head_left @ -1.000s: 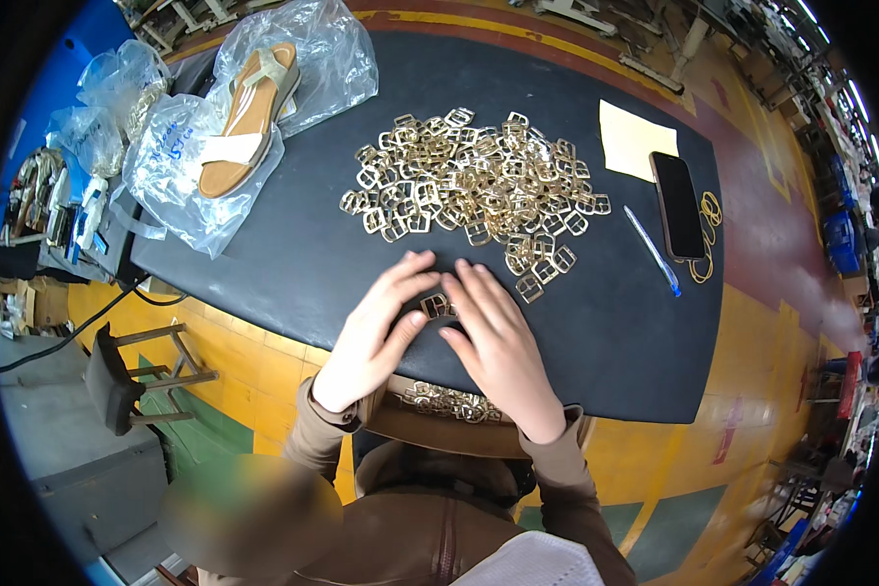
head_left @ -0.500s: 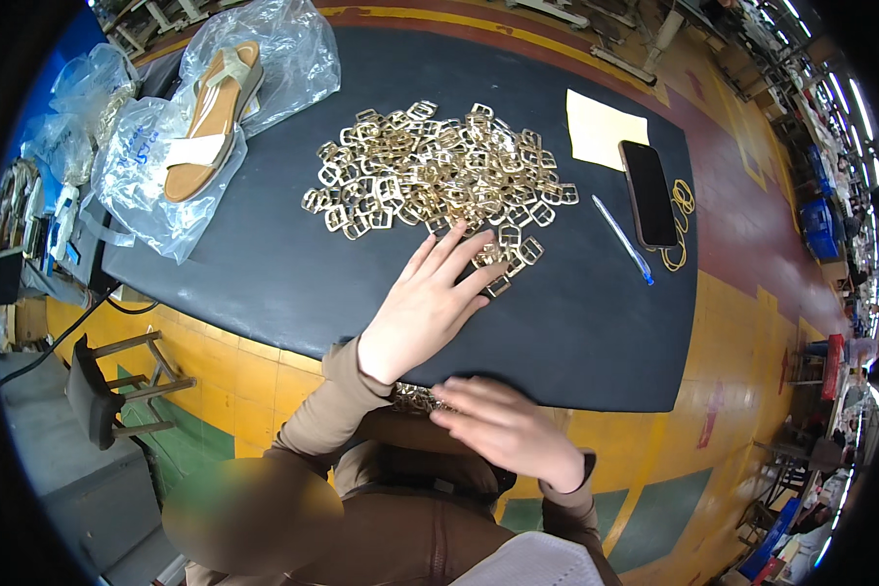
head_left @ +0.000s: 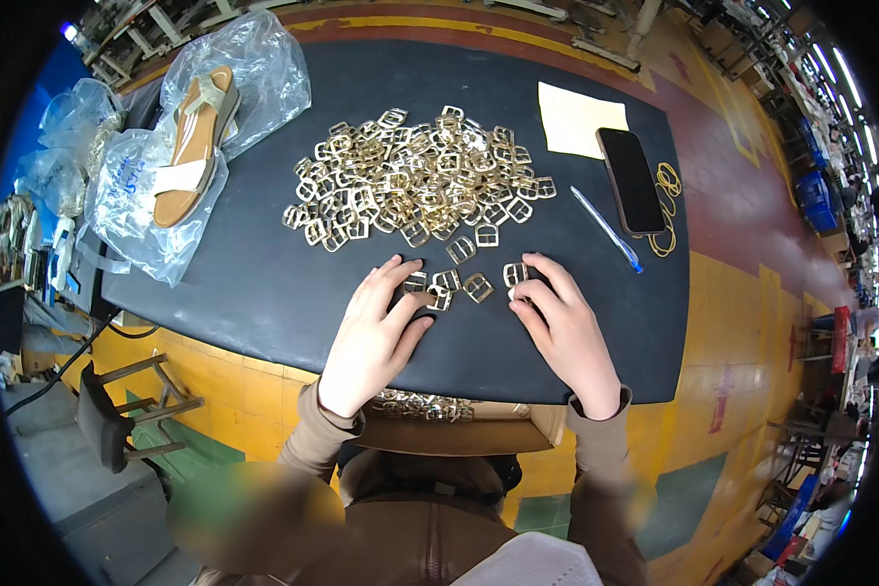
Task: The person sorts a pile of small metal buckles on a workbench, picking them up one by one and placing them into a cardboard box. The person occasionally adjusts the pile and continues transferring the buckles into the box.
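Note:
Several loose gold metal buckles lie near the front of a black table (head_left: 264,308). My left hand (head_left: 369,332) is palm down with its fingers apart. Its fingertips touch a buckle (head_left: 439,298) and another buckle beside it. Between my hands a single buckle (head_left: 478,287) lies flat. My right hand (head_left: 571,332) has its thumb and forefinger closed about one buckle (head_left: 514,274) at the table surface. Farther back is a large heap of similar buckles (head_left: 420,176). Below the table's front edge, an open cardboard box (head_left: 488,441) holds more buckles.
A tan sandal (head_left: 190,156) rests on clear plastic bags (head_left: 273,78) at the far left. To the right are a yellowish paper (head_left: 581,119), a dark phone (head_left: 630,181), a blue-capped pen (head_left: 606,230) and a yellow cord (head_left: 666,186). A stool (head_left: 107,415) stands at the left.
My right hand has risen from below the table edge onto the tabletop, at a buckle. My left hand has drawn back toward me and leftward, and several buckles now lie nearer, apart from the heap.

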The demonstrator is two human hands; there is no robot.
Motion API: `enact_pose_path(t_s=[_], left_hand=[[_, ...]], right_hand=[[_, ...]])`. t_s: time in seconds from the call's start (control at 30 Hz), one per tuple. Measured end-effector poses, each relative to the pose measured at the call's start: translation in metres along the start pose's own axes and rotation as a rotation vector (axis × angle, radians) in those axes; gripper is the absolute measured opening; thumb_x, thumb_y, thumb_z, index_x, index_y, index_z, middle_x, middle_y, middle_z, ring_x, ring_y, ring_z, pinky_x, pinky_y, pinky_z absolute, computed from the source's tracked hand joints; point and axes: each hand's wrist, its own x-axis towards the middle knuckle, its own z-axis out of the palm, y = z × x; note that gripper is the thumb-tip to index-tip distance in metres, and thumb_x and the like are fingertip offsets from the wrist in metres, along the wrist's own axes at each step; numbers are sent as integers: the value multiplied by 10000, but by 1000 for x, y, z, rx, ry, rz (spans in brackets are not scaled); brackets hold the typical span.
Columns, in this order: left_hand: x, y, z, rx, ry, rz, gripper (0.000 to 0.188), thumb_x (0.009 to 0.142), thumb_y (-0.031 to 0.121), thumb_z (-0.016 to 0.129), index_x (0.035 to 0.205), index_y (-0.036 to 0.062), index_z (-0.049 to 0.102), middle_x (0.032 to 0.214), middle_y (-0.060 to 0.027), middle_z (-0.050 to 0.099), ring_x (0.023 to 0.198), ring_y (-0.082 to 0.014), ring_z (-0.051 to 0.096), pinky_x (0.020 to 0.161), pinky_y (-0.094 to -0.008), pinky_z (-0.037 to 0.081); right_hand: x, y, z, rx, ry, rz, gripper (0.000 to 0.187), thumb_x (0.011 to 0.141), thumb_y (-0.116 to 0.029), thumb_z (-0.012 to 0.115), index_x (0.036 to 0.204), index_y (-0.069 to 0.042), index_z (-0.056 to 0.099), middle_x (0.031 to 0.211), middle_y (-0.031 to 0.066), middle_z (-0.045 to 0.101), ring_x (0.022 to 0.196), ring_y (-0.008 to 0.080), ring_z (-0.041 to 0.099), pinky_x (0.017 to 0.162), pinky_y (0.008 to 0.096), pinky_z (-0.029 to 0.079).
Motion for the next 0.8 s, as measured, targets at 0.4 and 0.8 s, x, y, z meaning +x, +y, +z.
enact_pose_path(t_s=[0.4,0.8], left_hand=[[0,3,-1,65,-62,23,392,936,123,742,1323,88,692,1528,-118,584,1486,-380,471,1233,-538,366],[1,-3,-5,-142,-15,3,252,889,63,774,1122,23,691,1417,-165,621,1371,-372,566,1136,-486,473]], right_hand=[[-38,-2,4,-32,-87,-102,362,963,-36,660,1318,-83,715,1511,125,601,1400,337,576,1151,452,505],[-37,-45,14,32,-178,-417,449,934,-92,739,1378,-63,684,1545,159,576,1428,347,557,1175,478,486]])
